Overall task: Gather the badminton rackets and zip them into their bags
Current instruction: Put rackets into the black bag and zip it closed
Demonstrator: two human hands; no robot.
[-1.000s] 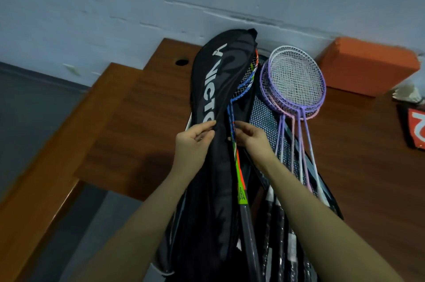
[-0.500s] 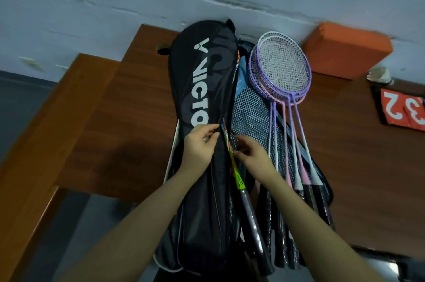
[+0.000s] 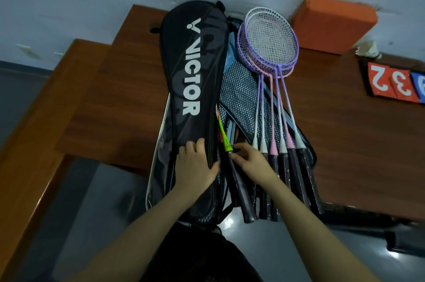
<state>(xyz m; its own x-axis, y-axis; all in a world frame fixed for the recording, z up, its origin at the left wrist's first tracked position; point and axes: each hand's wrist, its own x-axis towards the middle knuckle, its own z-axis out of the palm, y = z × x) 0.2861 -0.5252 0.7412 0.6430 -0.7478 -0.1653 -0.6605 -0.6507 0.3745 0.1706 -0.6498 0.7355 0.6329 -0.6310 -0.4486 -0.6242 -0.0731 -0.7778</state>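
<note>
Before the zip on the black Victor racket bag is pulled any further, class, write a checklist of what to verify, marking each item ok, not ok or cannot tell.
1. Left hand steadies the black Victor racket bag: ok.
2. Right hand at the bag's open edge: ok; zip pull in its fingers: cannot tell.
3. Green-shafted racket fully inside: not ok, its grip sticks out.
4. Purple and pink rackets bagged: not ok, they lie loose on a mesh bag.
5. Bag rests on the brown wooden table: ok.
</note>
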